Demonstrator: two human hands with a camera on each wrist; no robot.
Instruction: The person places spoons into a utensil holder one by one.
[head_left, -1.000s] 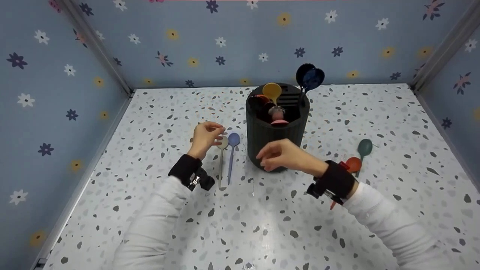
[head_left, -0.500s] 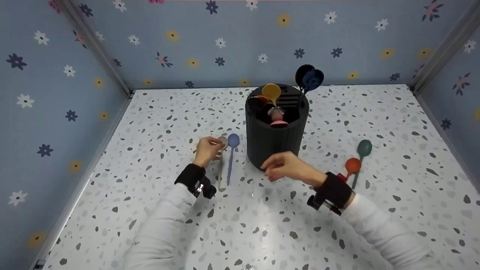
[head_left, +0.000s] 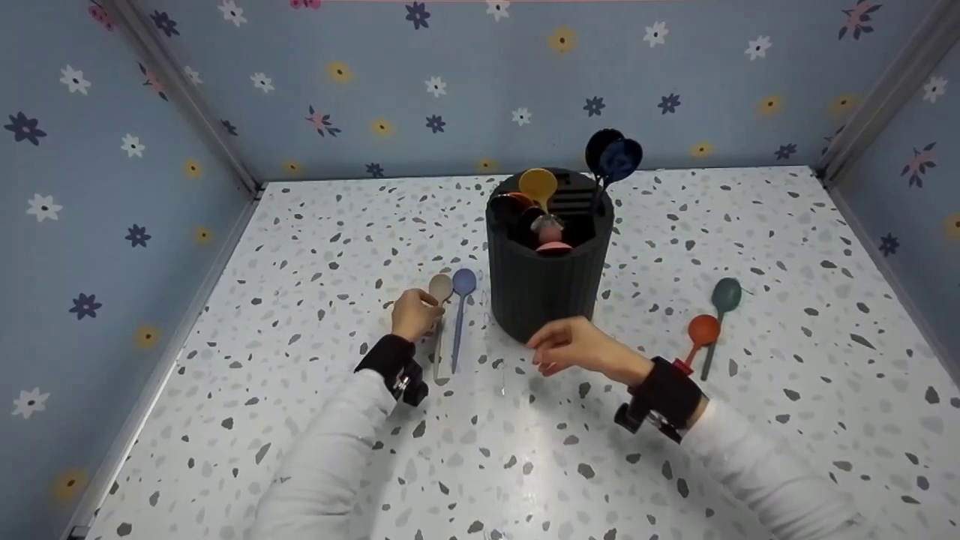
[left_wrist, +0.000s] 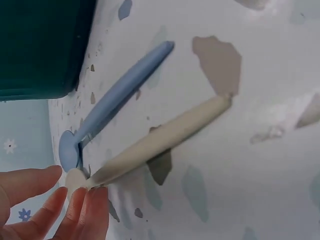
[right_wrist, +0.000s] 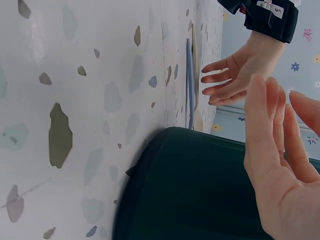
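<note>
A beige spoon [head_left: 439, 291] lies flat on the speckled table [head_left: 315, 240], beside a light blue spoon [head_left: 462, 289]. My left hand [head_left: 415, 313] is down at the beige spoon's neck. In the left wrist view its fingertips [left_wrist: 87, 207] touch the beige spoon [left_wrist: 165, 136] just below the bowl, with the thumb a little apart on the other side. The blue spoon [left_wrist: 120, 95] lies alongside, untouched. My right hand [head_left: 570, 345] hovers in front of the black ribbed holder [head_left: 550, 277], fingers relaxed and holding nothing. The right wrist view shows that right hand [right_wrist: 280, 150] close to the holder [right_wrist: 200, 190].
The holder carries several spoons, among them a yellow one [head_left: 538, 184] and a dark blue pair [head_left: 613, 156] that stick up. An orange spoon [head_left: 702, 331] and a green spoon [head_left: 724, 298] lie to the right. Blue flowered walls [head_left: 480, 90] close in the table on three sides.
My left hand came down from above the table to the beige spoon's neck. My right hand sank and drew back toward me, in front of the holder.
</note>
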